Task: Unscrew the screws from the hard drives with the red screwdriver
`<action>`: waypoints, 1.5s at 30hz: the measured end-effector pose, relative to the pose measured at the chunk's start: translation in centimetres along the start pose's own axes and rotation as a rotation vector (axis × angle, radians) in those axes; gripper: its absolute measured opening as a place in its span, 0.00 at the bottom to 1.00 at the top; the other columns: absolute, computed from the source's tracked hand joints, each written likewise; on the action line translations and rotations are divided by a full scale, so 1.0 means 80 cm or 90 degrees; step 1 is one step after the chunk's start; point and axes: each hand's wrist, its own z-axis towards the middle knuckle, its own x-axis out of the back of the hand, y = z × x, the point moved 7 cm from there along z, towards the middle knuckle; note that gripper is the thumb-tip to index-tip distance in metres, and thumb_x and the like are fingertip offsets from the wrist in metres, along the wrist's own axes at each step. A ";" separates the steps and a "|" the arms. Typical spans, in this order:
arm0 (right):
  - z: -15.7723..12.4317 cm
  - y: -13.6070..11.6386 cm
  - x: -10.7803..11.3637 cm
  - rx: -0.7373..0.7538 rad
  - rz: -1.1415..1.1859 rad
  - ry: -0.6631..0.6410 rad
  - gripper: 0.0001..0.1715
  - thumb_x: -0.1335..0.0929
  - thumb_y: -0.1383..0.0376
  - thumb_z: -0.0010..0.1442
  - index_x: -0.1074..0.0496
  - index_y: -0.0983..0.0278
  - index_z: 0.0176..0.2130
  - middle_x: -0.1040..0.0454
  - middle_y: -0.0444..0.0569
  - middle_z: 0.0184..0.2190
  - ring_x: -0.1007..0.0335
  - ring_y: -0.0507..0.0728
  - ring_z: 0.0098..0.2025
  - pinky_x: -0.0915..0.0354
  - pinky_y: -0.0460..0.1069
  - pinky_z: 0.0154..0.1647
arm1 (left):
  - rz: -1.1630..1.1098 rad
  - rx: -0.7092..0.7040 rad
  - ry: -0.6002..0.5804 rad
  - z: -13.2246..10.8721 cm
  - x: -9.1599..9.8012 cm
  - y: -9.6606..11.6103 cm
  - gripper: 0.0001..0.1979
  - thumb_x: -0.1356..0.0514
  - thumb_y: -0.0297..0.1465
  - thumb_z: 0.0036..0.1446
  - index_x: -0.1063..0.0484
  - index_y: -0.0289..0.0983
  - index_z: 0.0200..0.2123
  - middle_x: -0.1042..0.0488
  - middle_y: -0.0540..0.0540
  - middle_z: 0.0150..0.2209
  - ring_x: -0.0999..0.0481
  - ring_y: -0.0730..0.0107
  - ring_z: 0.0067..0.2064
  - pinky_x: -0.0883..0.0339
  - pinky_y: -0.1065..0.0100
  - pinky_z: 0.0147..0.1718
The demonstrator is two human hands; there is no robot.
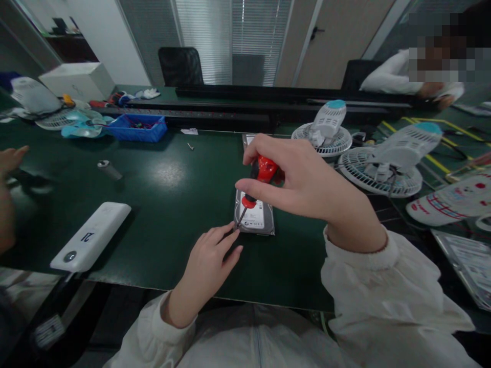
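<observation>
A hard drive (258, 221) with a white label lies flat on the dark green table in front of me. My right hand (295, 176) grips the red and black handle of a screwdriver (248, 202) from above. The screwdriver is tilted, and its shaft runs down to the near left corner of the drive. At that corner, the fingertips of my left hand (210, 260) rest beside the tip, fingers stretched out and thumb apart. Whether the tip sits in a screw is too small to tell. My right hand covers the drive's far part.
Left on the table are a white power bank (92, 237), a metal cylinder (109, 169) and a blue bin (138, 128). White fans (383, 163) stand to the right, near a printed cup (452, 199). Another person's hand (9, 163) shows at far left; someone sits at back right.
</observation>
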 end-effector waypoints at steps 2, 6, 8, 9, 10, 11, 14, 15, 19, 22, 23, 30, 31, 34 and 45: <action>0.001 0.000 0.000 -0.007 -0.008 0.002 0.08 0.31 0.61 0.66 0.32 0.63 0.37 0.31 0.42 0.30 0.39 0.50 0.30 0.44 0.50 0.36 | 0.000 -0.004 0.003 0.000 0.001 0.001 0.14 0.39 0.29 0.69 0.22 0.33 0.55 0.20 0.34 0.57 0.17 0.49 0.52 0.19 0.49 0.47; 0.000 -0.007 -0.001 0.034 0.064 -0.018 0.02 0.33 0.70 0.61 0.31 0.63 0.35 0.30 0.45 0.33 0.38 0.51 0.33 0.41 0.49 0.36 | 0.002 -0.004 0.000 0.000 0.000 0.001 0.14 0.39 0.29 0.69 0.22 0.34 0.55 0.20 0.34 0.57 0.17 0.50 0.52 0.19 0.49 0.47; -0.002 -0.014 -0.001 0.079 0.101 -0.026 0.06 0.33 0.71 0.60 0.28 0.65 0.39 0.29 0.48 0.40 0.34 0.52 0.38 0.38 0.49 0.37 | 0.001 -0.001 0.000 0.000 -0.001 0.000 0.13 0.39 0.29 0.69 0.22 0.34 0.55 0.20 0.34 0.57 0.17 0.49 0.52 0.19 0.48 0.47; -0.003 -0.017 -0.001 0.095 0.101 -0.029 0.11 0.34 0.70 0.61 0.26 0.65 0.44 0.28 0.49 0.44 0.33 0.53 0.40 0.37 0.49 0.39 | 0.000 0.001 0.001 -0.001 -0.001 0.000 0.13 0.39 0.29 0.69 0.22 0.34 0.55 0.20 0.34 0.57 0.17 0.49 0.52 0.19 0.48 0.47; -0.003 -0.018 -0.002 0.100 0.087 -0.029 0.16 0.34 0.68 0.63 0.25 0.64 0.50 0.28 0.50 0.46 0.32 0.54 0.42 0.36 0.49 0.40 | -0.002 0.001 0.003 0.000 -0.001 0.000 0.13 0.39 0.29 0.69 0.22 0.35 0.54 0.20 0.34 0.57 0.17 0.49 0.52 0.19 0.47 0.47; -0.003 -0.018 -0.003 0.095 0.062 -0.028 0.21 0.34 0.66 0.65 0.27 0.62 0.56 0.28 0.50 0.47 0.31 0.54 0.43 0.35 0.49 0.40 | -0.002 0.001 0.004 0.000 -0.001 0.000 0.13 0.39 0.29 0.69 0.22 0.35 0.54 0.20 0.34 0.57 0.17 0.49 0.52 0.19 0.47 0.47; -0.001 -0.010 -0.006 0.034 -0.029 -0.012 0.28 0.34 0.57 0.71 0.31 0.62 0.66 0.25 0.49 0.43 0.29 0.56 0.41 0.35 0.50 0.41 | 0.001 -0.001 0.002 0.000 -0.001 0.001 0.13 0.39 0.29 0.69 0.22 0.35 0.54 0.20 0.34 0.57 0.17 0.49 0.52 0.19 0.47 0.47; -0.001 -0.007 -0.006 0.013 -0.054 -0.001 0.29 0.34 0.56 0.71 0.31 0.63 0.66 0.24 0.49 0.41 0.29 0.56 0.40 0.35 0.51 0.41 | 0.002 -0.001 0.001 0.000 0.000 0.001 0.13 0.39 0.29 0.69 0.22 0.34 0.54 0.20 0.34 0.57 0.17 0.49 0.52 0.19 0.47 0.47; 0.000 -0.004 -0.003 0.010 -0.026 0.024 0.27 0.35 0.63 0.70 0.30 0.65 0.66 0.23 0.48 0.39 0.27 0.55 0.39 0.33 0.52 0.45 | -0.001 0.003 -0.006 0.001 0.000 0.002 0.13 0.39 0.29 0.69 0.21 0.33 0.54 0.20 0.33 0.57 0.17 0.48 0.52 0.19 0.46 0.47; -0.002 -0.010 -0.002 0.061 0.092 -0.012 0.33 0.34 0.69 0.64 0.34 0.68 0.67 0.23 0.50 0.44 0.27 0.55 0.42 0.31 0.52 0.47 | -0.005 0.006 -0.008 0.001 0.001 0.002 0.14 0.39 0.29 0.69 0.21 0.33 0.55 0.20 0.33 0.57 0.17 0.48 0.52 0.19 0.46 0.47; -0.003 -0.014 -0.002 0.082 0.120 -0.024 0.35 0.34 0.71 0.61 0.36 0.70 0.67 0.24 0.52 0.47 0.28 0.56 0.45 0.31 0.52 0.48 | -0.005 0.007 -0.009 0.001 0.001 0.002 0.14 0.38 0.28 0.69 0.21 0.33 0.55 0.20 0.33 0.57 0.17 0.48 0.53 0.19 0.46 0.47; -0.004 -0.006 -0.004 -0.027 -0.030 -0.023 0.28 0.32 0.52 0.68 0.31 0.68 0.58 0.27 0.45 0.32 0.34 0.54 0.31 0.42 0.51 0.36 | 0.003 0.017 -0.016 0.002 0.001 0.002 0.14 0.38 0.29 0.69 0.21 0.34 0.55 0.20 0.34 0.57 0.17 0.49 0.53 0.19 0.47 0.47; -0.004 -0.002 -0.004 -0.059 -0.062 -0.022 0.27 0.32 0.49 0.68 0.29 0.66 0.55 0.30 0.42 0.28 0.36 0.53 0.28 0.44 0.50 0.34 | 0.002 0.017 -0.016 0.002 0.001 0.002 0.14 0.38 0.29 0.69 0.21 0.34 0.55 0.20 0.34 0.58 0.17 0.49 0.53 0.19 0.47 0.47; -0.006 0.001 -0.001 -0.079 -0.059 -0.028 0.23 0.31 0.55 0.66 0.32 0.64 0.54 0.31 0.41 0.28 0.39 0.51 0.26 0.46 0.50 0.33 | 0.001 0.017 -0.017 0.001 0.001 0.001 0.14 0.39 0.29 0.69 0.21 0.34 0.55 0.20 0.34 0.58 0.18 0.49 0.53 0.19 0.47 0.48; -0.008 -0.004 0.002 -0.065 -0.028 -0.012 0.22 0.30 0.51 0.66 0.35 0.63 0.50 0.28 0.43 0.34 0.39 0.50 0.28 0.47 0.49 0.31 | 0.002 0.023 -0.013 0.001 0.001 0.001 0.13 0.39 0.29 0.69 0.21 0.36 0.55 0.20 0.35 0.58 0.18 0.50 0.53 0.20 0.48 0.48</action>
